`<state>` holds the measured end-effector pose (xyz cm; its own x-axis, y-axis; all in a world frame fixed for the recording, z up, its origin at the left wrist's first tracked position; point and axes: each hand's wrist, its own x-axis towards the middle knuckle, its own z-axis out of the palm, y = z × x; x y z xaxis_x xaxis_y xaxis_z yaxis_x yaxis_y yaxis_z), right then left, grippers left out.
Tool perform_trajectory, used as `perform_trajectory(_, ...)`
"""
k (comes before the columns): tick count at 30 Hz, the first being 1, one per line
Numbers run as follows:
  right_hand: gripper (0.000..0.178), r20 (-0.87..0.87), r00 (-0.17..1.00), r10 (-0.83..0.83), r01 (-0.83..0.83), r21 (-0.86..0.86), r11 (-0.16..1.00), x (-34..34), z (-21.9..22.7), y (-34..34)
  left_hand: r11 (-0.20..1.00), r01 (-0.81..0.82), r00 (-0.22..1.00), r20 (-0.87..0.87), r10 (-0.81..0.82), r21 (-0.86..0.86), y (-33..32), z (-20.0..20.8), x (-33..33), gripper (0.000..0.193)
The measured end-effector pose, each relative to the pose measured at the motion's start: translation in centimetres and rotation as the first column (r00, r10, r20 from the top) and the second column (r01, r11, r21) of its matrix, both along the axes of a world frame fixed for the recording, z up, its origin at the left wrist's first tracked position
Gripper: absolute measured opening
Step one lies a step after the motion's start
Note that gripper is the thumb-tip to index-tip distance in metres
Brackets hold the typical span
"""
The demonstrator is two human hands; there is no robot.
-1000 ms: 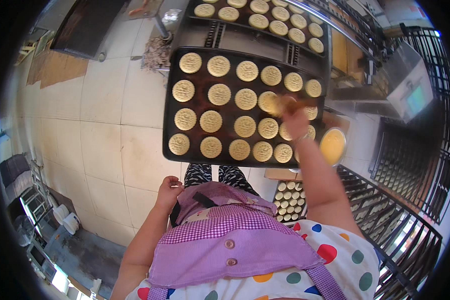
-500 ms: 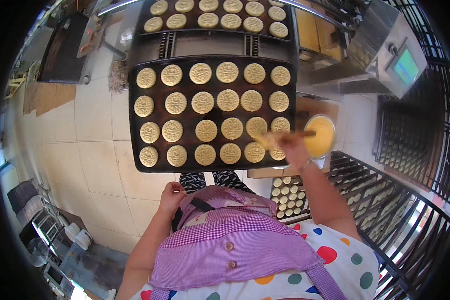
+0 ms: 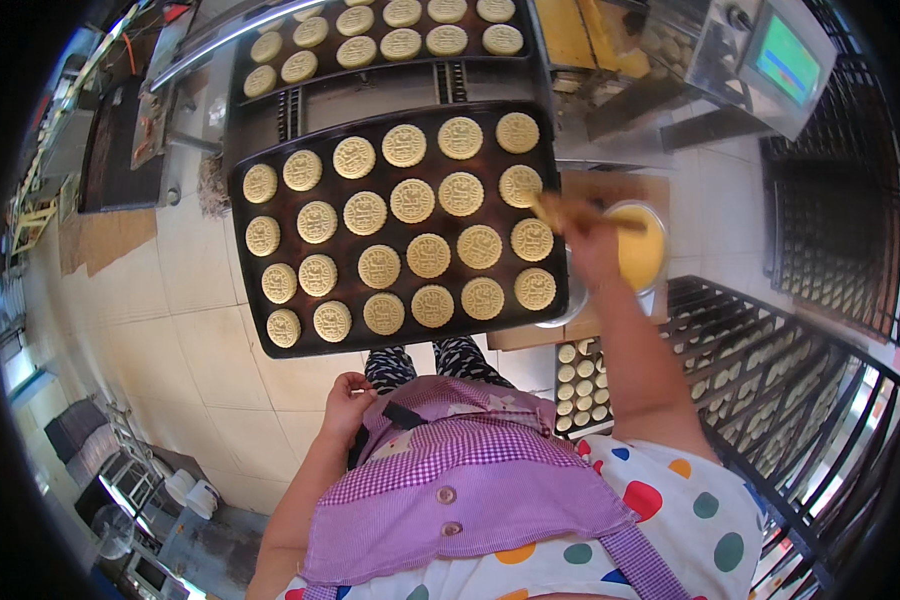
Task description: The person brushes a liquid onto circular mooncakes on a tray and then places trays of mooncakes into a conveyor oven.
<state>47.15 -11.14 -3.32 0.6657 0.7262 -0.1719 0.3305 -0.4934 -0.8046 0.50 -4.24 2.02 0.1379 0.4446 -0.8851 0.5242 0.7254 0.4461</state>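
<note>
A dark baking tray (image 3: 355,285) lies in front of me, bearing rows of round, scallop-edged, pattern-stamped pieces of pastry. At its right edge my right hand (image 3: 594,252) grips a pastry brush (image 3: 570,212), blurred by motion. The yellowish brush tip is over or touching a pastry (image 3: 520,186) in the right-hand column; contact is hard to tell. Just right of that hand stands a clear bowl (image 3: 660,222) of yellow liquid, probably egg wash. My left hand (image 3: 348,400) hangs beside my purple apron, its fingers loosely curled with nothing visible in them.
Beyond the tray, a second tray (image 3: 365,68) of pastries sits on a machine with conveyor chains. A control screen (image 3: 785,60) stands at the far right. Dark racks (image 3: 780,350) holding pastry trays fill the right side. A lower tray (image 3: 582,385) shows near my right forearm.
My right hand and the brush have moved farther up the right-hand column of pastries. The view has turned, so the tray looks tilted. My left hand stays by the apron.
</note>
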Motion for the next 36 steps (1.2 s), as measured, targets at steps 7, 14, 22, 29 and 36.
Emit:
perform_trajectory(7,0.026,-0.371,0.928,0.017,0.031,0.123,0.992,-11.0,3.3,-11.2,0.99,0.144,0.989,0.027,-0.144,0.004,0.3,-0.7,3.0,0.035)
perform_trajectory(14,0.035,-0.218,0.86,-0.462,0.476,0.017,0.879,-8.3,3.7,-10.0,0.93,0.319,0.947,-0.082,-0.309,0.18,0.4,-0.4,2.6,0.039)
perform_trajectory(22,0.042,-0.824,-0.068,-0.562,0.858,-0.336,0.389,-7.9,-4.3,-13.9,0.687,0.359,0.851,-0.524,0.036,0.631,7.0,-4.4,-6.5,0.048)
perform_trajectory(29,0.048,-0.816,-0.167,-0.554,0.628,-0.521,0.578,-10.9,-5.0,-14.6,0.904,-0.135,0.923,-0.28,0.264,0.406,15.8,-7.5,-14.0,0.047)
perform_trajectory(36,0.07,-0.899,0.093,-0.428,0.667,-0.263,0.697,-5.8,-5.5,-8.2,0.872,-0.486,0.849,0.209,0.485,-0.05,20.1,-5.1,-8.4,0.05)
